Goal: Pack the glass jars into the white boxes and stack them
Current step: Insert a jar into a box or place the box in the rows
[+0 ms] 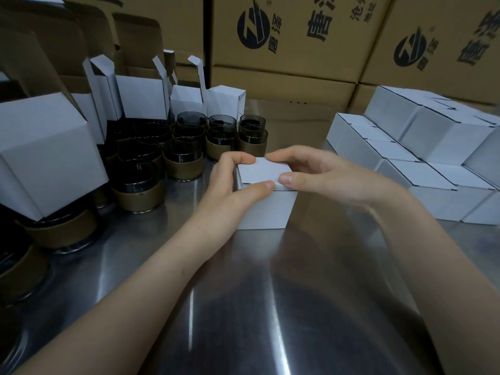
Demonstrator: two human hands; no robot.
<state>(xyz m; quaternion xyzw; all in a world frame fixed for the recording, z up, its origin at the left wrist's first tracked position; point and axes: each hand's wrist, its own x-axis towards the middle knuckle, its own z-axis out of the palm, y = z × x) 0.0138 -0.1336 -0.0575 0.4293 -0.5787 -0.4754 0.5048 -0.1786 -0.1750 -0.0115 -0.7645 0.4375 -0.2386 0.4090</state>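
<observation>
In the head view, a white box [266, 209] stands near the middle of the metal table [243, 293]. The left hand [232, 185] and the right hand [313, 174] both pinch its top lid, fingers curled on the edges. Glass jars [184, 161] stand toward the left edge. Stacked closed boxes [433, 158] lie toward the right edge.

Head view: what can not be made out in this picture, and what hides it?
Head view:
- Inside of the white box: hidden by its shut lid, under the left hand and right hand.
- Nearest glass jars: covered by a tilted box, cut by the left edge.
- Stack of shut boxes: cut by the right edge.
</observation>
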